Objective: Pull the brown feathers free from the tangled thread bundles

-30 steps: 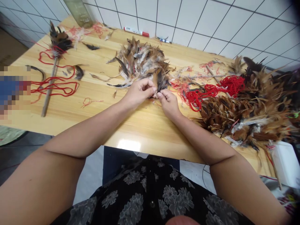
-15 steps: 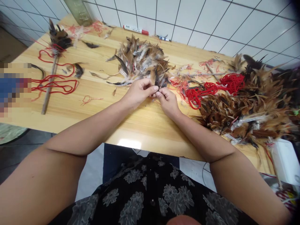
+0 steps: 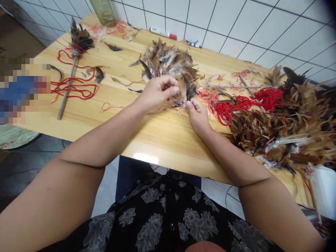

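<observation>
Near the middle of the wooden table, my right hand (image 3: 198,114) pinches the base of a small tuft of brown and dark feathers (image 3: 189,93). My left hand (image 3: 159,92) is just to the left and a little higher, with thumb and fingers curled together beside the tuft. Whatever its fingertips hold, if anything, is too small to make out. Right behind both hands lies a loose heap of brown and white feathers (image 3: 168,59). Tangled red cord (image 3: 225,111) lies to the right of my right hand.
A large pile of brown feathers (image 3: 291,129) covers the table's right end. At left lies a stick with dark feathers at its top (image 3: 68,85), with red cord around it. A red-capped marker (image 3: 162,33) and a greenish bottle (image 3: 103,14) stand by the tiled wall.
My hands have come apart: the fingertips met before, and now the left is raised up and away from the right. The whole view has shifted slightly.
</observation>
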Demonstrator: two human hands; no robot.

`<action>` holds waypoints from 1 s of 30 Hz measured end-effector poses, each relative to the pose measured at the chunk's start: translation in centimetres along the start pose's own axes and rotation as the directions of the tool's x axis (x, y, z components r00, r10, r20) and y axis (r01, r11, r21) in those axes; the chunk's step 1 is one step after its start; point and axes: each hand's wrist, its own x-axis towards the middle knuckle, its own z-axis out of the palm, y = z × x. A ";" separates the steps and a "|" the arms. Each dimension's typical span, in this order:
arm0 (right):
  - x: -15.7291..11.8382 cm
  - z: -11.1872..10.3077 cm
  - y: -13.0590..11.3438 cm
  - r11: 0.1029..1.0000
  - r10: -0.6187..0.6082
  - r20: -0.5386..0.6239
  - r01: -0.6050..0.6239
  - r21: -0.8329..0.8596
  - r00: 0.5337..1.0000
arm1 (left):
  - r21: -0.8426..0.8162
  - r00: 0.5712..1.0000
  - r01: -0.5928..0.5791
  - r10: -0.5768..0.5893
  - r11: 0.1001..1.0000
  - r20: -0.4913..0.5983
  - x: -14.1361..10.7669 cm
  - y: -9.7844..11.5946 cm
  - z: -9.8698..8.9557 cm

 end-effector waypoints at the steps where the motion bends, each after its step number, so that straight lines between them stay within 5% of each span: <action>1: 0.0 0.0 -0.1 0.998 0.033 -0.032 -0.031 0.047 0.999 | 0.072 1.000 -0.006 0.007 0.997 -0.015 0.2 0.1 -0.7; 5: 0.2 0.1 -0.4 0.970 0.143 -0.118 -0.116 0.212 0.983 | 0.398 0.990 -0.064 0.008 0.915 0.142 0.3 0.5 -2.2; 9: 0.7 0.0 -0.7 0.941 0.174 -0.150 -0.119 0.317 0.973 | 0.575 0.923 -0.174 -0.071 0.799 0.378 -0.8 1.1 -1.3; 17: 1.0 0.1 -1.8 0.914 0.226 -0.164 -0.151 0.377 0.960 | 0.714 0.930 -0.193 -0.108 0.674 0.353 -1.4 1.7 0.0; 21: 1.0 0.2 -1.7 0.910 0.232 -0.159 -0.156 0.383 0.960 | 0.745 0.858 -0.204 -0.251 0.635 0.449 -0.5 3.3 -2.2; 25: 1.1 0.5 -1.1 0.920 0.214 -0.149 -0.148 0.363 0.965 | 0.856 0.795 -0.130 -0.463 0.501 0.392 0.2 5.6 -6.0; 27: 1.2 0.6 -0.8 0.925 0.212 -0.150 -0.149 0.349 0.966 | 0.865 0.803 -0.111 -0.468 0.489 0.368 0.3 6.0 -7.7; 30: 1.4 0.6 -0.7 0.927 0.213 -0.161 -0.147 0.345 0.964 | 0.829 0.920 -0.048 -0.298 0.558 0.254 0.2 5.1 -8.9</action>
